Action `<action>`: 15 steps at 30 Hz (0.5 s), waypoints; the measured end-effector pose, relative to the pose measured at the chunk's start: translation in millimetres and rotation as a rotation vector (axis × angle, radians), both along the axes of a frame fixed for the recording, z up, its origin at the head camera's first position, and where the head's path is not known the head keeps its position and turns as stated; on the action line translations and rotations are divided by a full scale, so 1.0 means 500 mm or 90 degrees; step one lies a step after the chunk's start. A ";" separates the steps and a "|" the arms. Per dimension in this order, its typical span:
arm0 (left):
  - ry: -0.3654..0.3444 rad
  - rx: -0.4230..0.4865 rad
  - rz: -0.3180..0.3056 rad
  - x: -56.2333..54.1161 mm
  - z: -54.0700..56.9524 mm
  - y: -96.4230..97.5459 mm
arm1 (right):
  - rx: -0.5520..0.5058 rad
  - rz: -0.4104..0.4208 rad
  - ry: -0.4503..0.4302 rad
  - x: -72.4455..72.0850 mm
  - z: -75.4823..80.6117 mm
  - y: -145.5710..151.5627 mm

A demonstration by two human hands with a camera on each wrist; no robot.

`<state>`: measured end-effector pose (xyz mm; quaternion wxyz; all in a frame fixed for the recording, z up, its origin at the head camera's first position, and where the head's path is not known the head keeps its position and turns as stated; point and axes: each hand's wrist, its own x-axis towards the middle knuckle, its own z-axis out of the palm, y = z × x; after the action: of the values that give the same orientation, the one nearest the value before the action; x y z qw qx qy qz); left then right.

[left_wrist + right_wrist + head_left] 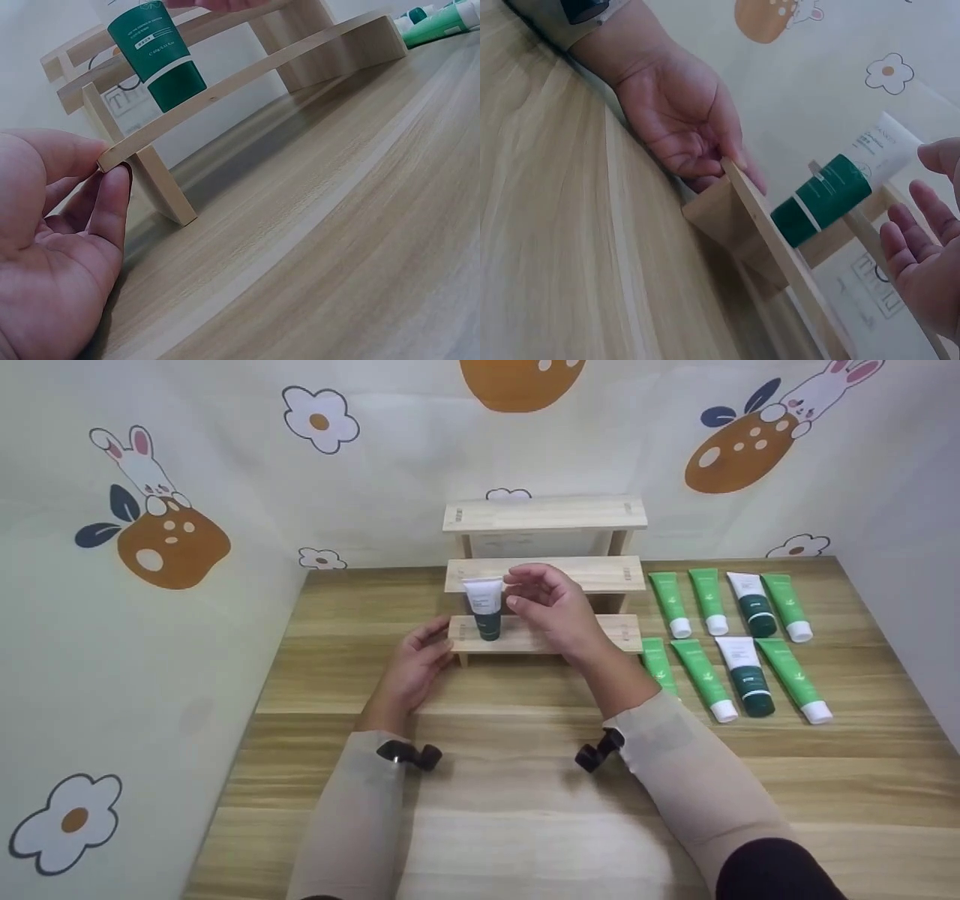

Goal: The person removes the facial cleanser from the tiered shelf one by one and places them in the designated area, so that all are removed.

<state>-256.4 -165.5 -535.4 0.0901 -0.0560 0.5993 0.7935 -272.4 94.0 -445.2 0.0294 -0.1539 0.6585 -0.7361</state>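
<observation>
Nearest me, both forearms in beige sleeves reach out over the wooden counter (525, 810). My left hand (416, 664) rests at the left end of the three-step wooden rack (544, 574), its fingers (112, 206) lightly bent with the tips touching the end of the lowest step; they brace the wood and grip nothing. My right hand (551, 607) hovers in front of the middle step with the fingers (904, 244) loosely spread and relaxed, just beside the dark green and white tube (484, 607) and, as far as I can see, clear of it. That tube stands upright on its dark green cap on the lowest step, towards the left end, with its white crimped end up. Off to the right of the rack, eight more tubes (739, 641) lie flat on the counter in two rows: mostly light green ones with white caps, plus one white and dark green tube in each row. Behind everything stands a pale backdrop (225, 472) printed with rabbits and flowers.
</observation>
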 end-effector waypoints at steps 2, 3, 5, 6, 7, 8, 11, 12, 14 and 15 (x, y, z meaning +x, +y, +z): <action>0.000 0.001 0.002 0.000 0.000 0.000 | -0.001 0.003 0.008 -0.001 0.003 -0.012; -0.001 0.004 0.004 0.001 0.001 0.001 | 0.002 0.004 0.011 -0.002 0.004 -0.018; -0.002 0.009 0.007 0.001 0.001 0.002 | 0.019 0.002 0.015 -0.002 0.005 -0.027; -0.001 0.011 0.009 0.001 0.001 0.002 | 0.027 0.000 0.017 -0.003 0.005 -0.031; -0.002 0.011 0.009 0.001 0.001 0.002 | 0.034 -0.003 0.016 -0.003 0.004 -0.033; -0.003 0.010 0.009 0.001 0.001 0.002 | 0.039 -0.009 0.016 -0.003 0.003 -0.035; -0.005 0.001 0.004 0.001 0.001 0.002 | 0.036 -0.027 0.011 -0.004 -0.001 -0.037; -0.006 -0.002 0.002 0.000 0.001 0.002 | 0.031 -0.034 0.010 -0.004 -0.003 -0.037; -0.009 -0.007 -0.002 0.000 0.002 0.001 | 0.019 -0.046 0.009 -0.005 -0.007 -0.035; -0.010 -0.006 -0.003 0.000 0.003 0.000 | 0.013 -0.052 0.009 -0.005 -0.009 -0.033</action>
<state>-256.3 -165.4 -534.0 0.0961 -0.0612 0.6025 0.7899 -275.1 77.5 -449.9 -0.0036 -0.1315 0.6722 -0.7286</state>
